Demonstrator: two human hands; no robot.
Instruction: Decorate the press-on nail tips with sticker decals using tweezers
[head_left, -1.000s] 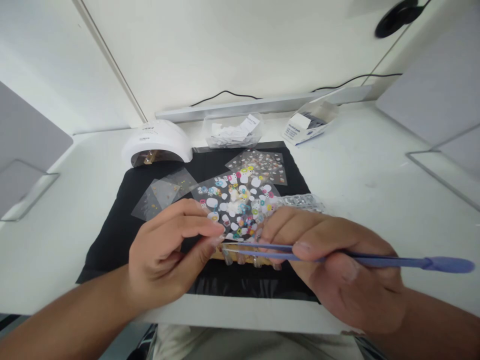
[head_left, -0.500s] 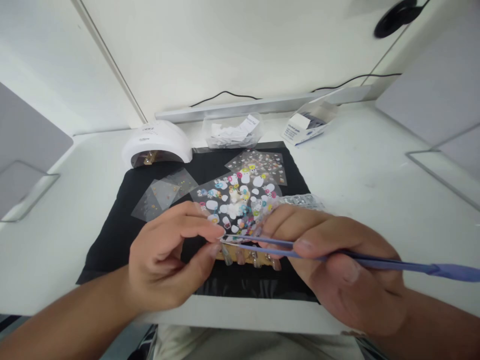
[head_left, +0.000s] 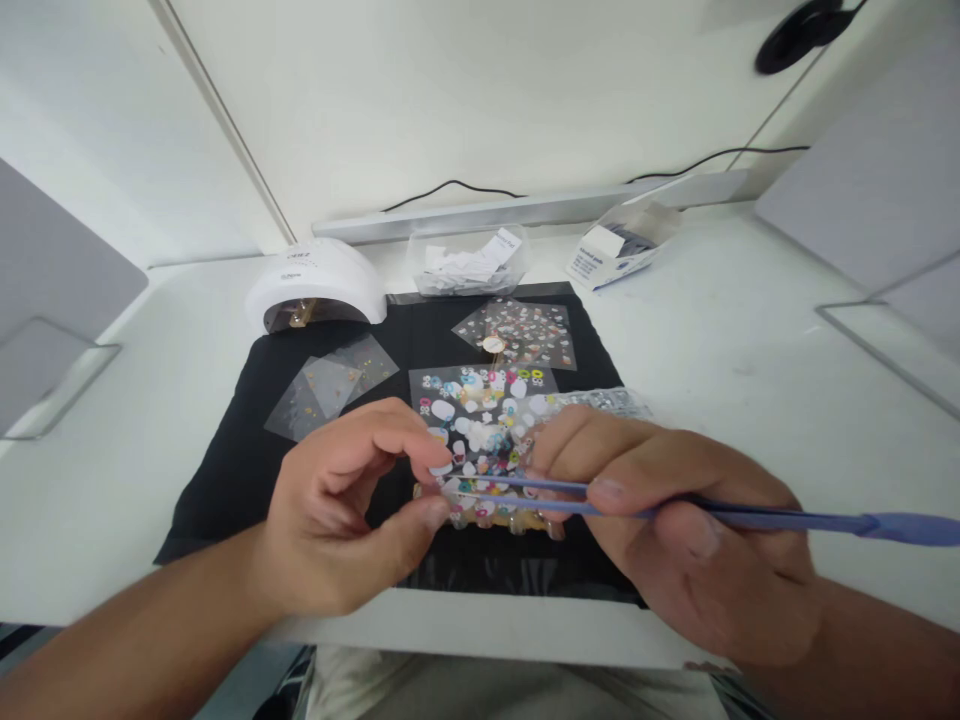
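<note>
1. Since half a second ago, the sticker sheet [head_left: 484, 435] has swung lower in my view; its far edge now runs nearly level, where it sloped up to the right
2. That drop uncovers a round white-and-gold piece [head_left: 493, 344] beyond the sheet, and the near edge now overlaps the row of nail tips [head_left: 517, 524], which showed more plainly then
3. The left thumb has also come away from the forefinger, leaving a visible gap
4. From here, the left hand [head_left: 337, 510] is half curled at the sheet's near-left corner; I cannot tell whether any finger there pinches it
5. The right hand [head_left: 697, 530] grips the blue tweezers [head_left: 825, 523] between thumb and forefinger, its other fingers curled by the sheet's right side
6. The sheet is above the black mat [head_left: 225, 480], between the two hands; the tweezer tips stand slightly parted by its near-left corner
7. I take the step in hand to be fine tweezer work at that corner, though I see no sticker clearly lifted
8. The next move, I judge, calls for a steadied sheet and a light, exact squeeze, since a slip could crease the film
</note>
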